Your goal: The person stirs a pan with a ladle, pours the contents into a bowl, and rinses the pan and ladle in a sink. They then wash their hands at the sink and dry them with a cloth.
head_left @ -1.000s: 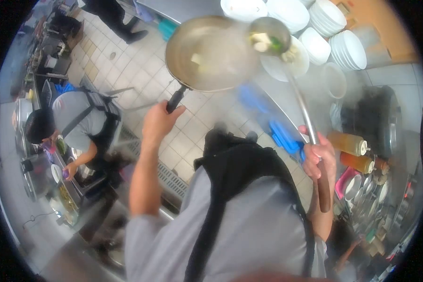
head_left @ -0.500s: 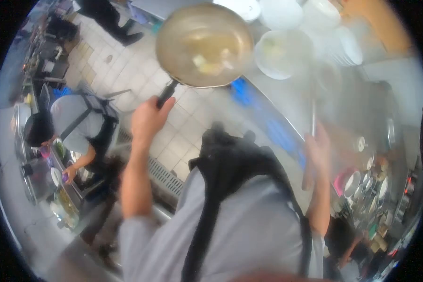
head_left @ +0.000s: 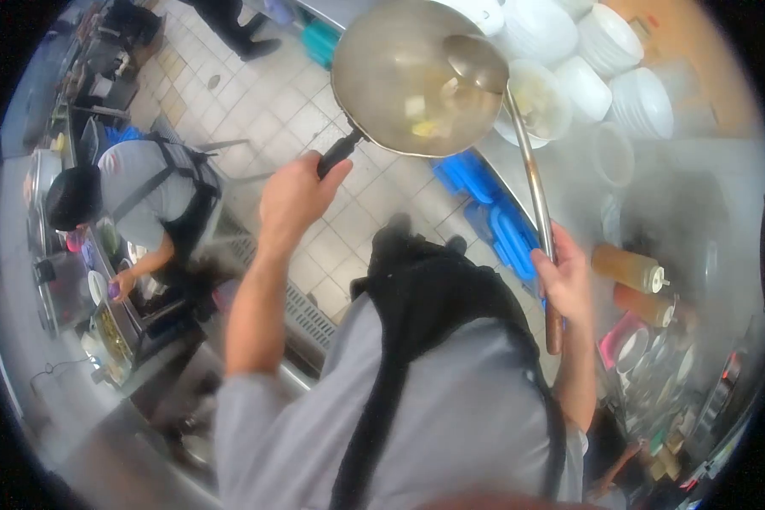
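Observation:
My left hand point(head_left: 302, 195) is closed round the black handle of a wok point(head_left: 382, 93), holding it up over the floor and the counter edge. Steamy liquid with pale and yellowish food pieces point(head_left: 425, 127) lies in the wok. In my right hand point(head_left: 565, 276) is a long-handled ladle point(head_left: 529, 170) with a wooden grip end; its bowl overlaps the right side of the wok in this view. Just right of the wok, a white bowl point(head_left: 548, 127) with some food in it stands on the counter, partly behind the ladle.
Stacked white bowls point(head_left: 608, 42) crowd the counter's far side. Blue plastic containers point(head_left: 506, 229) sit below the counter edge. Squeeze bottles point(head_left: 629, 268) lie to the right of my right hand. A co-worker point(head_left: 153, 191) bends over a counter at left; another person's legs point(head_left: 229, 30) stand farther back.
The wok has moved right, toward the white bowls, with my left hand. The ladle's bowl has come over the wok's right side, and the steam near my right hand has thinned.

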### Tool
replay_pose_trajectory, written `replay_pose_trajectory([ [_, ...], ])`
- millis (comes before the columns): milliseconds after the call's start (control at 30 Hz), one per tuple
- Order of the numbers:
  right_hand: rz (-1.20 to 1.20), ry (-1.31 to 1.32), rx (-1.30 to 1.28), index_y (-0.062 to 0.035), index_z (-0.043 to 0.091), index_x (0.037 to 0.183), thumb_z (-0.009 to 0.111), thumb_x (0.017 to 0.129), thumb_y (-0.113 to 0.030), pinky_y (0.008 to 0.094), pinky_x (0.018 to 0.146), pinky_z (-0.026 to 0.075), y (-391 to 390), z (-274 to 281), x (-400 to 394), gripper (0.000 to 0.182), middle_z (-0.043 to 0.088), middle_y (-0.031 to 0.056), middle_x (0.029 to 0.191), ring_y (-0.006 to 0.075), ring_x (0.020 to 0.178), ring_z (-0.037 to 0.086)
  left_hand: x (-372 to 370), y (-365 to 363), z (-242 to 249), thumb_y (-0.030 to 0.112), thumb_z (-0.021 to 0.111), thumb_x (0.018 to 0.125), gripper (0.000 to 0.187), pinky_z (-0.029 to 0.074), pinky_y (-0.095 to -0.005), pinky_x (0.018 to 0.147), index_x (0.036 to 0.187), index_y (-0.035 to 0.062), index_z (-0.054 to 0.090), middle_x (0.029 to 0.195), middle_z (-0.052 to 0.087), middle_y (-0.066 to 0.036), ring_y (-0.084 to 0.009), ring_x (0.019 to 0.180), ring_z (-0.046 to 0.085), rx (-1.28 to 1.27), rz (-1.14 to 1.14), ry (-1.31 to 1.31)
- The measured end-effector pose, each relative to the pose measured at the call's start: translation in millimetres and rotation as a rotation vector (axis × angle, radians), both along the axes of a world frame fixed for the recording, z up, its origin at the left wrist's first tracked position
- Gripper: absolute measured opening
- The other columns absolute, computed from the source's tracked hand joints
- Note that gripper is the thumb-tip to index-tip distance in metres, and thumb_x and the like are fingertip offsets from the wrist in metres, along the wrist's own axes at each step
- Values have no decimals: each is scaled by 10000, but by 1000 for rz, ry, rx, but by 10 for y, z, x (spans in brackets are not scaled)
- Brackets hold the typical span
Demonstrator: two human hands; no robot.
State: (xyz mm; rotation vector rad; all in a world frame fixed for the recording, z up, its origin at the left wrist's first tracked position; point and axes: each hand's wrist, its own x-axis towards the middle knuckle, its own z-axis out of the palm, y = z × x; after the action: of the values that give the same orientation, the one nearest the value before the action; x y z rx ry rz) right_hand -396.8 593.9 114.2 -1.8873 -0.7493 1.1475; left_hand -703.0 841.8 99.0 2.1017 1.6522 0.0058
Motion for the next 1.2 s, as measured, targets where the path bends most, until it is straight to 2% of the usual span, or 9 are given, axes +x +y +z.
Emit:
replay_pose_trajectory([
  [67,31,19,-15,-34,486,1437,599,922,-20,232,426,381,31,-8,-29,528,592,2,860,50,520,460,-6,5,-33,555,651,896,580,490,-478,645,847,-23,673,709,648,-220,-410,703,653,22,-21,-46],
  [233,159,350,-144,-15,496,1372,555,933,-50,246,406,418,138,144,-136,444,533,-1,742,74,489,473,25,71,-207,549,652,895,580,494,-495,660,837,-27,669,723,651,-237,-425,727,656,37,-4,-74],
  [400,157,565,-195,-39,537,1294,557,925,-116,244,377,418,327,262,-345,377,492,-16,650,88,445,448,43,51,-327,547,642,899,580,517,-513,708,858,-30,681,770,668,-256,-440,792,673,78,11,-97],
  [467,152,626,-210,-30,547,1281,562,915,-122,247,369,397,406,297,-392,378,485,-15,647,94,410,430,25,9,-295,541,628,908,577,531,-520,740,886,-32,689,810,681,-261,-442,827,680,23,-37,-13],
  [567,119,754,-157,17,539,1274,551,906,-131,248,347,325,529,499,-440,397,468,-12,640,94,377,410,2,-45,-202,543,619,913,572,535,-521,749,895,-24,691,839,693,-254,-434,838,684,16,4,-50],
  [700,74,956,-108,35,512,1305,542,915,-132,242,333,302,569,489,-410,425,459,-7,635,91,364,401,-59,-98,-113,545,620,914,566,535,-510,762,909,-16,695,860,700,-242,-421,862,688,-89,36,-65],
  [967,30,998,-13,74,465,1333,568,904,-126,246,317,316,449,513,-255,485,467,5,612,97,346,403,-148,-79,-171,560,617,914,573,527,-509,757,925,-7,699,854,697,-236,-423,870,683,-144,94,-70],
  [1100,-50,1004,91,90,441,1364,567,897,-119,248,295,293,289,464,-111,527,457,5,595,100,320,396,-306,47,-401,584,615,910,608,519,-510,733,921,-19,692,815,678,-261,-433,840,676,-22,46,-70],
  [1200,-147,940,155,87,447,1373,557,901,-123,245,295,288,120,503,-28,528,450,-2,595,89,321,399,-340,69,-369,562,618,920,591,515,-465,672,887,-22,695,707,672,-203,-368,717,688,-28,62,-83],
])
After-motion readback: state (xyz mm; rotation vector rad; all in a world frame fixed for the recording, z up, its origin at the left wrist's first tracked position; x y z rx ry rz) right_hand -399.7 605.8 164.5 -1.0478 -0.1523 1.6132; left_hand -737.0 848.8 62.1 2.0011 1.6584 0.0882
